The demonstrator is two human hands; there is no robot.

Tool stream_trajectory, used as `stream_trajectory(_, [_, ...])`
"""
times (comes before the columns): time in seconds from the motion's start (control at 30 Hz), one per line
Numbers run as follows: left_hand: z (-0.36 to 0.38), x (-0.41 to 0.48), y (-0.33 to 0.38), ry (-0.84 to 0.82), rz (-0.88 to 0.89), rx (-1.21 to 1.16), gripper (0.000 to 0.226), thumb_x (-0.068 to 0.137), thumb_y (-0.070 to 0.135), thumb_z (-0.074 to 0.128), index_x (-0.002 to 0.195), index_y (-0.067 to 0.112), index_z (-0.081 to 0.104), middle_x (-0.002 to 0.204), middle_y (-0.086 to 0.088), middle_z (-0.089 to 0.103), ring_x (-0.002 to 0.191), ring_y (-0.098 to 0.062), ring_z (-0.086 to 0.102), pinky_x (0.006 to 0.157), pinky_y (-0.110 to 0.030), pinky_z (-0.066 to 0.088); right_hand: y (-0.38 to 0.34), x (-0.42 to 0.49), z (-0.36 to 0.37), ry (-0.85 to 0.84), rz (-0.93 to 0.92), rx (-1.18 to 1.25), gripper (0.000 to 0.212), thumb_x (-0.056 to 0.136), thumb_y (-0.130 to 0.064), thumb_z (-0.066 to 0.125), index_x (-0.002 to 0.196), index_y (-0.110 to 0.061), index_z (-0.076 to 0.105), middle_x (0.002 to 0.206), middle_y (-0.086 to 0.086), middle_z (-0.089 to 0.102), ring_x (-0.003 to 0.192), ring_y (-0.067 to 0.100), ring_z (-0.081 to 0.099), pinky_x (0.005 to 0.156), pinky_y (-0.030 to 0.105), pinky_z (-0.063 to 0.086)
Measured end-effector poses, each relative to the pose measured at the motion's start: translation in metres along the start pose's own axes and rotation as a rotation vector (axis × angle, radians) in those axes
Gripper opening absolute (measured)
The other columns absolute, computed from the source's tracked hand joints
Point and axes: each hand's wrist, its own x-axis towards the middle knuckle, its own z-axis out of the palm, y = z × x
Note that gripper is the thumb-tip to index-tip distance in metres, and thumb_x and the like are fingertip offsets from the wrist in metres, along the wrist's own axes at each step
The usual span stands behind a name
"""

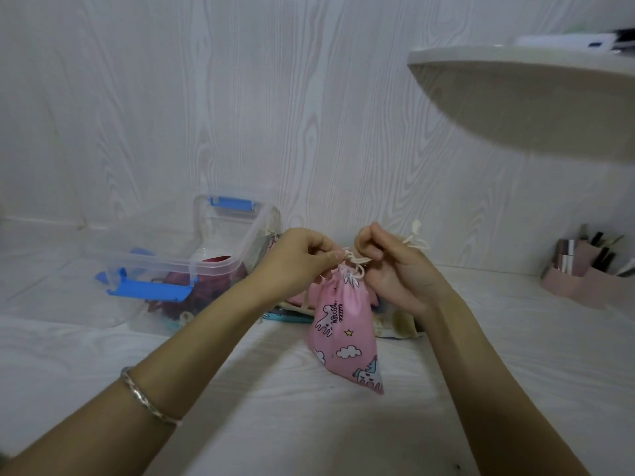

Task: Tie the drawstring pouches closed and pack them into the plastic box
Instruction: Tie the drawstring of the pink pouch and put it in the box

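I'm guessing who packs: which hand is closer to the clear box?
Left. The left hand sits just right of the clear box; the right hand is farther, beyond the pink pouch.

Pink pouch (343, 341): sideways print, maybe "little unicorn", unclear.

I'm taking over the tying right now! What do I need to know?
Left hand: pinches the cord of the pink pouch.
Right hand: pinches the same cord from the other side.
Pink pouch: mouth gathered, held upright to the right of the box. I cannot tell if the knot is finished.
Done: what look like red pouches lie in the open box.
Left: finish this knot, put the pink pouch in the box, then work through the pile behind the hands.
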Motion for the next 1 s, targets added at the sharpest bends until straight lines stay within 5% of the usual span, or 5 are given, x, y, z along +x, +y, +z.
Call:
stream_trajectory(0.13, [-0.003, -0.003, -0.002, -0.025, 0.013, 0.03, 0.01, 0.087, 0.014, 0.068, 0.093, 0.011, 0.074, 0.068, -0.006, 0.067, 0.057, -0.008, 0.057, 0.057, -0.015, 0.049, -0.004, 0.004, 0.003, 0.164, -0.046, 0.021, 0.057, 0.098, -0.042, 0.038, 0.053, -0.013, 0.058, 0.073, 0.009, 0.065, 0.083, 0.021, 0.063, 0.092, 0.036, 0.046])
stream_trajectory(0.23, [-0.007, -0.005, -0.004, 0.001, 0.065, 0.231, 0.006, 0.086, 0.021, 0.07, 0.086, 0.019, 0.076, 0.066, 0.001, 0.069, 0.056, -0.004, 0.058, 0.057, -0.017, 0.049, -0.007, -0.001, 0.001, 0.198, -0.013, 0.232, 0.058, 0.102, -0.047, 0.029, 0.053, -0.018, 0.038, 0.05, -0.001, 0.038, 0.051, 0.014, 0.048, 0.068, 0.031, 0.053])
stream_trajectory(0.37, [-0.008, -0.011, -0.002, 0.066, 0.114, 0.366, 0.011, 0.087, 0.025, 0.068, 0.082, 0.018, 0.074, 0.071, 0.002, 0.069, 0.063, -0.006, 0.061, 0.06, -0.018, 0.048, -0.007, 0.001, -0.002, 0.317, 0.05, 0.164, 0.061, 0.102, -0.051, 0.026, 0.05, -0.021, 0.031, 0.044, -0.007, 0.019, 0.036, 0.007, 0.019, 0.037, 0.021, 0.019])
stream_trajectory(0.77, [-0.012, -0.024, 0.009, 0.031, 0.141, 0.512, 0.008, 0.08, 0.029, 0.074, 0.086, 0.024, 0.078, 0.076, 0.01, 0.073, 0.065, 0.001, 0.063, 0.068, -0.022, 0.053, -0.028, 0.003, 0.001, 0.24, 0.325, -0.32, 0.012, 0.087, -0.023, 0.053, 0.082, -0.013, 0.047, 0.058, -0.004, 0.029, 0.047, 0.008, 0.021, 0.043, 0.02, 0.018])
stream_trajectory(1.0, [-0.016, -0.023, 0.008, -0.074, 0.065, 0.393, 0.004, 0.081, 0.02, 0.075, 0.077, 0.018, 0.076, 0.065, 0.002, 0.072, 0.063, -0.014, 0.07, 0.071, -0.031, 0.058, -0.021, -0.002, -0.001, 0.194, 0.336, -0.407, 0.028, 0.099, -0.002, 0.037, 0.118, 0.01, 0.054, 0.069, 0.007, 0.053, 0.053, 0.01, 0.044, 0.051, 0.02, 0.041])
